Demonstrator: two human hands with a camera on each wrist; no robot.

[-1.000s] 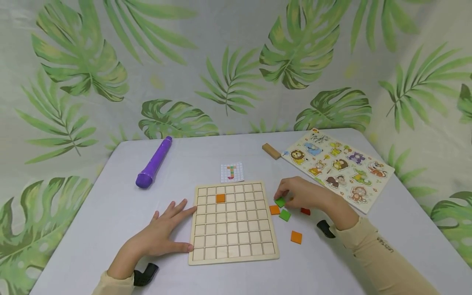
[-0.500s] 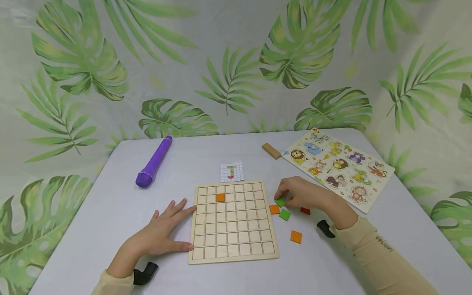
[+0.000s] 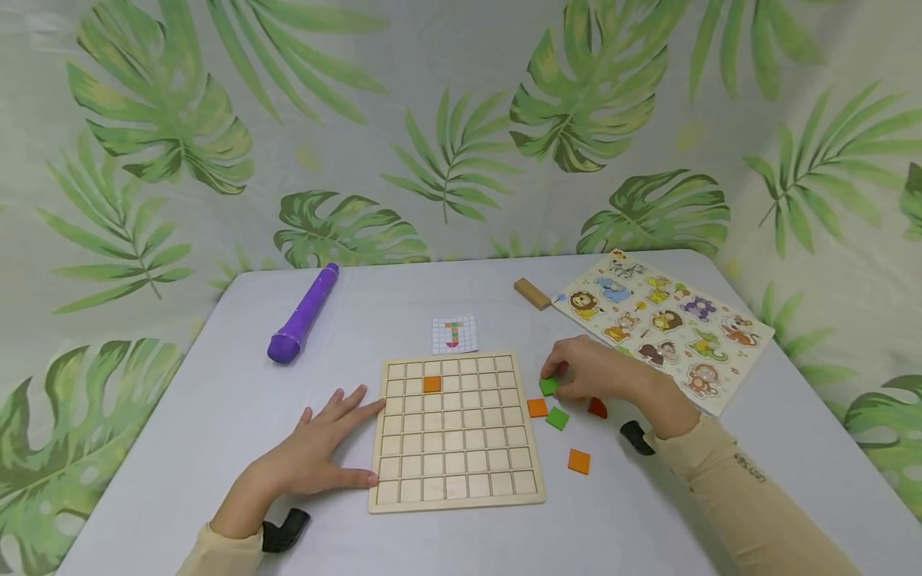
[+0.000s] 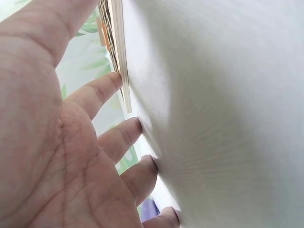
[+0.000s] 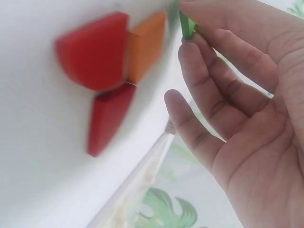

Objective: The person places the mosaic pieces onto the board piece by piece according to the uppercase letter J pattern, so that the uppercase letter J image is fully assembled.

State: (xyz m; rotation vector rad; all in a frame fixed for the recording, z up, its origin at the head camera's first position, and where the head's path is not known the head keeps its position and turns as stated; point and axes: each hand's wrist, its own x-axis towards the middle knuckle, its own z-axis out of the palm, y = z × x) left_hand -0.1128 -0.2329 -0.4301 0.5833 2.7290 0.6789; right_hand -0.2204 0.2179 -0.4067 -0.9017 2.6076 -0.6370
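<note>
My right hand (image 3: 601, 370) pinches a green square tile (image 3: 549, 386) between thumb and fingers, just right of the wooden grid board (image 3: 454, 506). In the right wrist view the green tile (image 5: 187, 24) is seen nearly edge-on. Close by on the table lie a second green tile (image 3: 557, 418), an orange tile (image 3: 537, 408) and another orange tile (image 3: 579, 462). Below that hand, red round-edged pieces (image 5: 97, 52) touch an orange piece (image 5: 147, 45). My left hand (image 3: 306, 452) lies spread, thumb and index fingertip touching the board's left edge. One orange tile (image 3: 432, 385) sits in the board's second row.
Behind the board lies a small pattern card (image 3: 454, 334) with a coloured J-like shape. A purple microphone-shaped toy (image 3: 304, 312) is at the back left. At the back right are a wooden block (image 3: 531, 294) and an animal puzzle board (image 3: 663, 320).
My right hand has risen slightly with the green tile, and more of the red piece beneath it shows. The left hand stays at the board's edge.
</note>
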